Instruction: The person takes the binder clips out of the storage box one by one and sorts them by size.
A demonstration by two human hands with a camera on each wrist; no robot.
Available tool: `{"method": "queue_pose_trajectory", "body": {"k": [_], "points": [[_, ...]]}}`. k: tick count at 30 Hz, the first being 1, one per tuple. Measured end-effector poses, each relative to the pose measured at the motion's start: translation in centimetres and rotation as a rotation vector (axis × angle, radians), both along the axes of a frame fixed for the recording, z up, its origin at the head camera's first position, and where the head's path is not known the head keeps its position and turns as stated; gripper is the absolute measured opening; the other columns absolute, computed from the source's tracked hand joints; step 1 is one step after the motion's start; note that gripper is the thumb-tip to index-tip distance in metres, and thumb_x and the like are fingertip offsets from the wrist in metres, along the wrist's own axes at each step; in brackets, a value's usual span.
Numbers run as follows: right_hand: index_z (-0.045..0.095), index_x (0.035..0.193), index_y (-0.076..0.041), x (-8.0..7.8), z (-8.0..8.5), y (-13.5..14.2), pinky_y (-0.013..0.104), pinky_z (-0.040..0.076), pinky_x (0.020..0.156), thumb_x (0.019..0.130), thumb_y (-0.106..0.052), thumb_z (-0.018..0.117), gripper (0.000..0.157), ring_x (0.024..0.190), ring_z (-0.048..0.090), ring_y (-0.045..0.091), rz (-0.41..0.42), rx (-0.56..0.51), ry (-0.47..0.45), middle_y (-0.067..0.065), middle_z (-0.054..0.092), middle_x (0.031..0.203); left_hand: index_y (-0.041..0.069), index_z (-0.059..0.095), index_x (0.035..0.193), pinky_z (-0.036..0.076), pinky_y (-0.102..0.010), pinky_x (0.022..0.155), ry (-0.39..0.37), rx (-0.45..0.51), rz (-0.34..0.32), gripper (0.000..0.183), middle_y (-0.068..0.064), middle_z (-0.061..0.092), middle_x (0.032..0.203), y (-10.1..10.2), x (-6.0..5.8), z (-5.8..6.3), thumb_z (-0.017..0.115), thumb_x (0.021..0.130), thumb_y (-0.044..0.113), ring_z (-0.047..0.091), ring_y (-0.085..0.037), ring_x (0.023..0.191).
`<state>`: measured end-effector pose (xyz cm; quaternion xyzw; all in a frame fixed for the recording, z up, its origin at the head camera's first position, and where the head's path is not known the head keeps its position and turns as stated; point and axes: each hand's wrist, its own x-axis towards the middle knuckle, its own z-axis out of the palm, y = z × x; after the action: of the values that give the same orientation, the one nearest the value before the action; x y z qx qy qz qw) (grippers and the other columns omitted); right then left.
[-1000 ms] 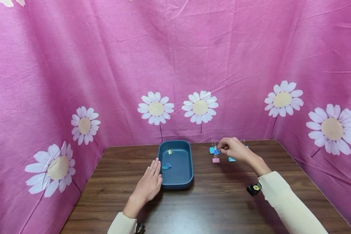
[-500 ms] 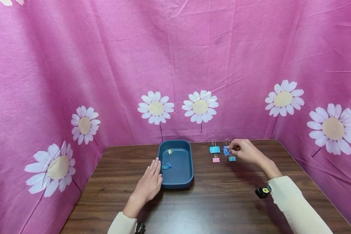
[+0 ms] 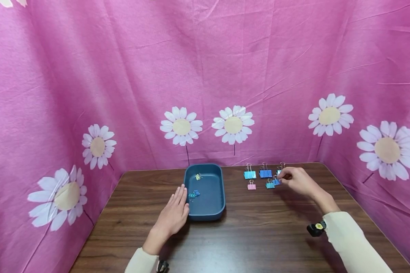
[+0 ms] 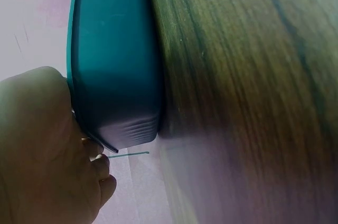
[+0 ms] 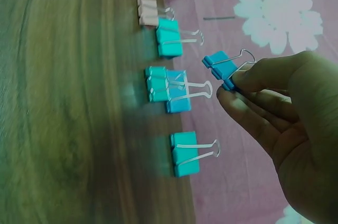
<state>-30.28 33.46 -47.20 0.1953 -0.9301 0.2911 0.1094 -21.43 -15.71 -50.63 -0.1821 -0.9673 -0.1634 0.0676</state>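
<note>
My right hand [image 3: 300, 182] pinches a small blue binder clip [image 5: 223, 68] between thumb and fingers. In the head view that clip is beside a small teal binder clip [image 3: 270, 185]. Behind it stand a large light-blue binder clip [image 3: 249, 174] and a large blue binder clip [image 3: 265, 173]. A third large clip [image 5: 185, 163] is partly hidden by my hand in the head view. A small pink binder clip [image 3: 251, 187] sits at the row's front left. With fingers straight, my left hand [image 3: 172, 215] rests against the left side of a dark blue tray [image 3: 208, 217].
Inside the tray are a small yellow clip [image 3: 198, 176] and a cluster of tiny blue and green clips [image 3: 193, 194] near its left wall. The wooden table [image 3: 256, 242] ends at a pink flowered curtain [image 3: 208, 76] behind and on both sides.
My right hand has carried the small blue clip rightward, from in front of the light-blue clip, past the large blue one, to beside the teal clip. The left hand and tray stay put.
</note>
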Motion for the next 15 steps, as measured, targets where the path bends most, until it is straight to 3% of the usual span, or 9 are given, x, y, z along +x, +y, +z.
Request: {"method": "queue_pose_trajectory", "body": {"k": [15], "points": [[0.08, 0.097, -0.006, -0.4, -2.5, 3.1, 0.023, 0.056, 0.066, 0.096, -0.001, 0.071, 0.01, 0.078, 0.067, 0.009, -0.074, -0.009, -0.15, 0.004, 0.078, 0.09, -0.005, 0.033, 0.164, 0.029, -0.053, 0.133, -0.026, 0.003, 0.027, 0.063, -0.02, 0.025, 0.176, -0.2, -0.1, -0.2, 0.048, 0.114, 0.029, 0.026, -0.036, 0.164]]}}
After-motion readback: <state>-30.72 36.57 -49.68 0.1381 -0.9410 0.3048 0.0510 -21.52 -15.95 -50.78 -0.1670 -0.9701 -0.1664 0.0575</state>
